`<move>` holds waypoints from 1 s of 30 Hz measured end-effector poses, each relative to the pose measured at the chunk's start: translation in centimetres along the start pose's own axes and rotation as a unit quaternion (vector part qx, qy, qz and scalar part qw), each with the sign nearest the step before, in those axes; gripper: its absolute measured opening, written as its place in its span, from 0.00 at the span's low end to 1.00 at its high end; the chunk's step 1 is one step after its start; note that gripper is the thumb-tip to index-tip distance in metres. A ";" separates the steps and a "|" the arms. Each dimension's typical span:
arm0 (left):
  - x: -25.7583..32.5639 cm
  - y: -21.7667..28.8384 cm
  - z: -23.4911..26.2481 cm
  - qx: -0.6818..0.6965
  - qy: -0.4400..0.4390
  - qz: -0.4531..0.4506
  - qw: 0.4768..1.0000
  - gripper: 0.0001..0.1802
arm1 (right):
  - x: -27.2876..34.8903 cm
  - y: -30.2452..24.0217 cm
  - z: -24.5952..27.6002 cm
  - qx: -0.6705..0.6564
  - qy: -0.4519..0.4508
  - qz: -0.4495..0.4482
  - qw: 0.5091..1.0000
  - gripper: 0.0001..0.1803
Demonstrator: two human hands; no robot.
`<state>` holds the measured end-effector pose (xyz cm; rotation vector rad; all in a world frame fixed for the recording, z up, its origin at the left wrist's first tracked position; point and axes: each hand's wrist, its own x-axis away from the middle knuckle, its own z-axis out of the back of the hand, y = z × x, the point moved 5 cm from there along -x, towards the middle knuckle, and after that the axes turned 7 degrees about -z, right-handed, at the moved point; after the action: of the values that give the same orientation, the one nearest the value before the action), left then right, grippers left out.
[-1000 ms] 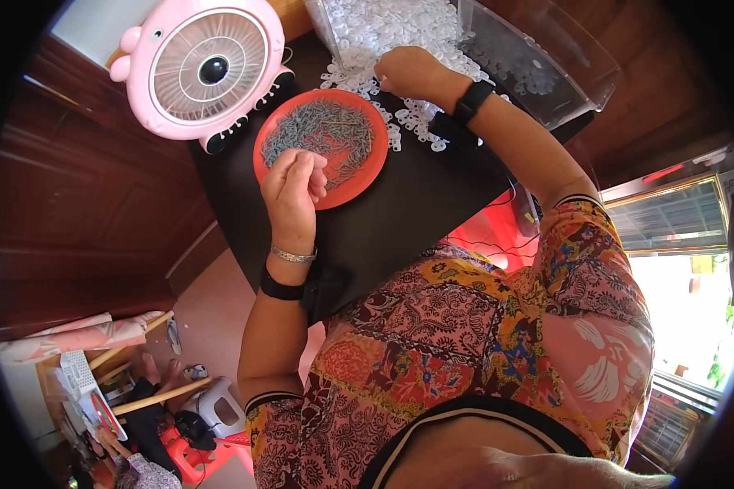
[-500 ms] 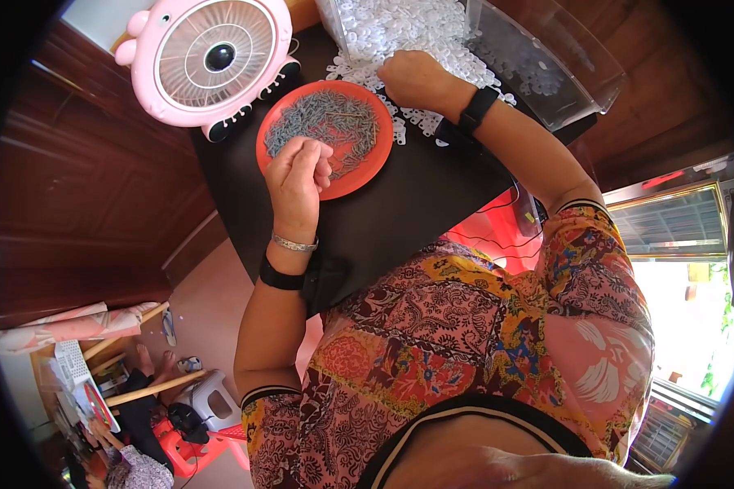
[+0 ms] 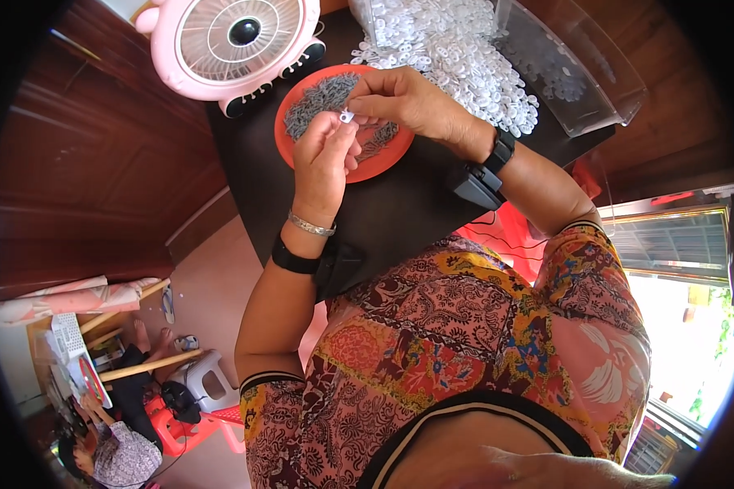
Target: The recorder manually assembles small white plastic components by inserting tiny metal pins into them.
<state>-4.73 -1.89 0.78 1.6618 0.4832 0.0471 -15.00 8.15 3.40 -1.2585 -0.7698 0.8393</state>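
Note:
Above an orange-red plate [image 3: 394, 162] my two hands meet at a small white plastic tab [image 3: 347, 117] with a hole in it. My left hand [image 3: 321, 157] pinches the tab between thumb and forefinger, its other fingers curled. From the right, my right hand [image 3: 416, 104] is closed, thumb and forefinger at the tab's upper edge; anything else in its fingertips is hidden. Small thin grey screw-like pieces [image 3: 322, 96] are heaped on the plate, partly covered by the hands. Behind my right hand spreads a big pile of similar white tabs [image 3: 453, 49].
A pink animal-shaped fan [image 3: 240, 37] stands left of the plate on the dark table [image 3: 383, 220]. At the far right, a clear plastic bin [image 3: 579, 90] lies beside the pile. Lower left, another person [image 3: 126, 452] sits near a red stool [image 3: 174, 432].
My right hand has come from the white pile to my left hand, and a white tab now shows between them. The whole view has shifted slightly.

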 end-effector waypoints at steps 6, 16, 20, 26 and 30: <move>0.1 -0.1 0.7 0.024 0.022 0.002 0.999 0.07 | 0.6 -0.2 -0.8 0.091 0.025 0.054 0.994 0.08; -0.3 0.3 1.3 -0.017 0.059 -0.022 0.998 0.06 | 0.1 -2.2 -1.5 0.240 0.045 0.083 0.966 0.09; -0.5 0.7 2.1 0.004 0.076 -0.045 0.996 0.07 | -0.6 -1.7 -0.9 0.367 0.073 0.113 0.920 0.09; -0.7 0.8 2.3 0.021 0.089 -0.043 0.995 0.07 | -2.3 1.6 -1.1 0.523 0.043 0.086 0.847 0.10; -0.5 0.7 2.6 0.011 0.096 -0.039 0.995 0.07 | -3.1 1.7 -2.4 0.556 0.033 0.054 0.829 0.08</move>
<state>-4.21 -4.53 1.15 1.6663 0.6955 0.1446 -14.64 4.48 1.29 -0.2606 -0.0505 1.0839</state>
